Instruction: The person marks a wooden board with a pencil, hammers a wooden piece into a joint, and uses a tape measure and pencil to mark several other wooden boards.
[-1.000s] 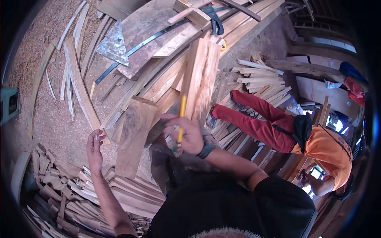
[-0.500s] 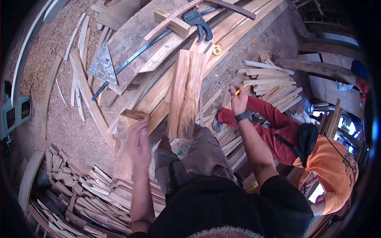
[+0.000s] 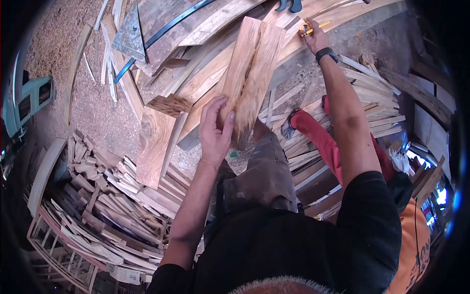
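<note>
A thick wooden board (image 3: 252,63) with a dark crack along its grain and a rough, splintered near end lies across other planks in front of me. My left hand (image 3: 215,130) holds its near left edge, the fingers and thumb bent against the wood. Farther off to the right, my right hand (image 3: 317,41) closes around a yellow tape measure (image 3: 306,29). From the same hand sticks out a slim yellow pencil or marker (image 3: 324,24). Left of my left hand, a wooden block with a rough dark end (image 3: 170,105) rests near a wide plank (image 3: 155,147).
A metal triangle (image 3: 130,36) and a long blue bar (image 3: 169,27) lie at the upper left. Offcuts (image 3: 112,196) are heaped at the lower left; more strips (image 3: 374,98) lie right. A co-worker in an orange shirt (image 3: 413,240) is close on my right.
My left hand has come from beside the board onto its near end. The right hand, with the yellow pencil or marker, has reached forward and taken hold of the tape measure. The view has shifted.
</note>
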Demonstrator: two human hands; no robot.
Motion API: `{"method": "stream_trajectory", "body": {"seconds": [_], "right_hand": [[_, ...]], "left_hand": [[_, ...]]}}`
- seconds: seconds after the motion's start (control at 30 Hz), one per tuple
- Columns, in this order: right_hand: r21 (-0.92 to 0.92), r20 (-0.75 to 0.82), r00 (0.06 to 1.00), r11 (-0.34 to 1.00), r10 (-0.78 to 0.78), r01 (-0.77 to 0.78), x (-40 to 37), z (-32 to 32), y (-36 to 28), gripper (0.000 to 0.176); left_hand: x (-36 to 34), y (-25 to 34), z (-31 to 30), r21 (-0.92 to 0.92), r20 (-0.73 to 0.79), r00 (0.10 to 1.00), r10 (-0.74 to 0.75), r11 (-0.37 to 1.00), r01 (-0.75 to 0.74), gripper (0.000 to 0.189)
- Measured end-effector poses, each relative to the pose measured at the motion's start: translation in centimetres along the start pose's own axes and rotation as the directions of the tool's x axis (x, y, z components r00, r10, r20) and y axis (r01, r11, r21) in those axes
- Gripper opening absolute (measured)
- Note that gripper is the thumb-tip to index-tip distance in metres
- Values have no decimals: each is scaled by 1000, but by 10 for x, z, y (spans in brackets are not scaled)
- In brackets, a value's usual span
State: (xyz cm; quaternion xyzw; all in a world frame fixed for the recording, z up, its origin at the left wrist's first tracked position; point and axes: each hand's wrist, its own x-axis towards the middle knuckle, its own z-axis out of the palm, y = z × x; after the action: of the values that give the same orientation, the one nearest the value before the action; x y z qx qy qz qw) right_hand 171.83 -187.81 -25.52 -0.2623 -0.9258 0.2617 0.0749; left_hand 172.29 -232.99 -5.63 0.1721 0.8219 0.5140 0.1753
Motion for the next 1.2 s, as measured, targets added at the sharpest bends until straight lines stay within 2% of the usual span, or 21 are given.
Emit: {"method": "stream_trajectory", "body": {"seconds": [0.07,0.17,0.23,0.33,0.4,0.47,0.53,0.6,0.63,0.7,0.73,0.8,0.83,0.87,0.93,0.97,1.03,1.1,1.13,1.17,1.2], "right_hand": [[-21,50,999,1000,-1,2,1,-2,-4,62],[-193,121,991,981,55,-31,2,0,-4,62],[-205,36,997,976,-63,69,2,7,0,57],[-86,31,999,996,-31,33,1,2,-4,50],[-112,-58,996,992,-66,59,-8,3,-12,46],[-42,97,982,987,160,-157,-4,1,-16,46],[-87,16,1000,996,10,-8,0,16,13,46],[121,-45,996,989,-82,87,-9,-16,-20,49],[111,-58,994,989,-90,96,-14,-24,-21,49],[26,-352,933,996,-75,90,-24,-32,-17,49],[22,-349,934,995,-80,93,-28,-46,-29,49],[231,-184,946,948,265,-220,-29,-79,-50,45],[223,-258,952,969,165,-107,-26,-85,-59,39],[227,-252,955,969,158,-101,-20,-92,-67,39],[140,-281,958,985,-56,99,-3,-110,-100,39],[124,-251,958,977,-138,173,8,-118,-121,39],[309,-181,960,915,-213,261,33,-115,-157,43],[223,-148,934,909,-324,351,59,-101,-192,47],[196,-56,953,932,-299,304,68,-95,-212,50],[199,159,976,973,-151,118,71,-100,-241,48],[139,-30,924,914,-381,381,79,-77,-236,58]], "left_hand": [[1,2,1,-10,-13,1000,-24,1000,24,37],[4,2,4,-16,-31,998,-54,998,53,34],[5,2,5,-2,-48,998,-41,999,41,30],[10,3,4,10,-40,996,-74,997,74,29],[13,7,6,5,-51,996,-66,998,67,29],[25,11,8,-11,-79,997,-11,1000,10,28],[31,12,12,143,-67,997,47,989,-37,29],[35,14,16,125,-79,995,68,991,-57,29],[36,15,18,120,-75,996,50,992,-41,29],[38,10,20,128,-88,994,62,990,-51,29],[37,10,20,144,-94,994,56,989,-42,29],[37,8,21,139,-92,994,58,989,-45,28],[37,7,19,141,-86,994,68,988,-55,27],[37,6,19,145,-94,994,63,988,-49,27],[37,4,19,119,-93,993,67,991,-56,25],[37,4,19,124,-99,993,59,991,-47,25],[39,2,19,118,-99,992,72,991,-61,25],[39,0,19,117,-101,993,59,992,-47,25],[38,-1,21,107,-107,992,67,993,-56,25],[36,-1,21,109,-87,996,34,994,-25,25],[38,0,21,130,-100,993,57,991,-44,24]]}}
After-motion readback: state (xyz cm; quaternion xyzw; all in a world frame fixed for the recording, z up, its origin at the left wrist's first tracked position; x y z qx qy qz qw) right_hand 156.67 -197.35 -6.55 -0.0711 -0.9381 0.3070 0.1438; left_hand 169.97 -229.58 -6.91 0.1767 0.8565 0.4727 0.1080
